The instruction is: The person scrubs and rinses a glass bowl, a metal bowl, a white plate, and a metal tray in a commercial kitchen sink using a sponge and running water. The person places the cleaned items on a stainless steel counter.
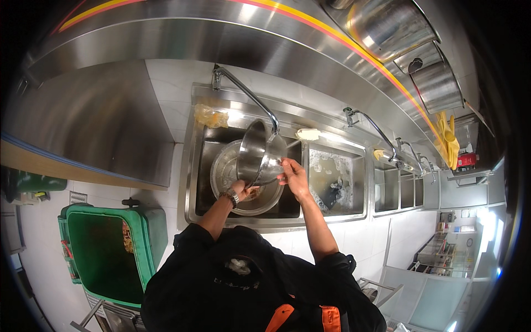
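A steel bowl (252,155) is tipped on its side beneath the spout of the chrome faucet (253,95). Gripping the bowl's lower rim is my left hand (239,191), which has a metal-banded watch on the wrist. My right hand (293,177) has its fingertips on the bowl's right outer side. Below the bowl, a larger round metal basin (220,182) sits in the left sink (203,199); the tilted bowl and my hands partly cover it. Water seems to fall from the spout onto the bowl, though glare blurs this.
Right of this sink, another sink (366,195) holds cloudy, foamy water with a dark object (330,195). A crumpled plastic bag (211,116) and a pale sponge-like block (308,134) rest on the back ledge. An open green bin (155,236) stands at lower left. Steel pots (390,29) sit upper right.
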Demonstrator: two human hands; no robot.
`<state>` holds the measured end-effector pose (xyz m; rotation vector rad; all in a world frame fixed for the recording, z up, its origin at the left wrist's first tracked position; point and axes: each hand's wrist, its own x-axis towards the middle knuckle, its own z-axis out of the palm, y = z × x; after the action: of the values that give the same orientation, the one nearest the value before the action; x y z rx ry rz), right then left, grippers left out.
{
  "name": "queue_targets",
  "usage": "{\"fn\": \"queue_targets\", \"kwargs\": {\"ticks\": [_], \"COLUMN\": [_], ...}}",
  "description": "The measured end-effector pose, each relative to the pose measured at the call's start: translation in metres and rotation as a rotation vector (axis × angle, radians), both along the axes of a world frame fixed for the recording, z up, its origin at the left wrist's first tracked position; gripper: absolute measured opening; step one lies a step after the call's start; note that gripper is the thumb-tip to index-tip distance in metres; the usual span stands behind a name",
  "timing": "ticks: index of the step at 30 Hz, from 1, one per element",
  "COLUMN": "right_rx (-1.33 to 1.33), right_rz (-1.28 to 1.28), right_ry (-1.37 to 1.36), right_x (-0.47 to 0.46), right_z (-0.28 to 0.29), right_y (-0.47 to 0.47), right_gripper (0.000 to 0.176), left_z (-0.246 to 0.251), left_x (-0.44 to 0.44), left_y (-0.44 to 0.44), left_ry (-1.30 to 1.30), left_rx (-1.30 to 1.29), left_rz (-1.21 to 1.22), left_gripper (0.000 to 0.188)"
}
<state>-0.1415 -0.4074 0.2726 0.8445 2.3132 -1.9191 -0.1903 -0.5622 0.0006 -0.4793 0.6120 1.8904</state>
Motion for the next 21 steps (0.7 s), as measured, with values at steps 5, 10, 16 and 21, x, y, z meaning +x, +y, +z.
{"fn": "queue_targets", "kwargs": {"ticks": [5, 10, 16, 21], "right_rx": [-0.093, -0.358, -0.687, -0.879], "right_rz": [-0.153, -0.268, -0.291, -0.374], "right_ry": [-0.035, -0.18, -0.277, -0.229], "right_x": [0.018, 0.051, 0.068, 0.062], "right_z": [-0.022, -0.059, -0.102, -0.103], "right_y": [0.014, 0.021, 0.016, 0.011], "right_gripper": [0.059, 0.067, 0.022, 0.022], "left_z": [0.086, 0.139, 0.185, 0.19], "left_x": [-0.018, -0.018, -0.047, -0.116], "left_y": [-0.015, -0.029, -0.055, -0.056], "left_ry": [0.269, 0.779, 1.029, 1.012], "left_rx": [-0.633, -1.037, -0.712, -0.575], "left_rz": [-0.13, -0.223, -0.239, -0.129], "left_gripper": [0.041, 0.055, 0.056, 0.041]}}
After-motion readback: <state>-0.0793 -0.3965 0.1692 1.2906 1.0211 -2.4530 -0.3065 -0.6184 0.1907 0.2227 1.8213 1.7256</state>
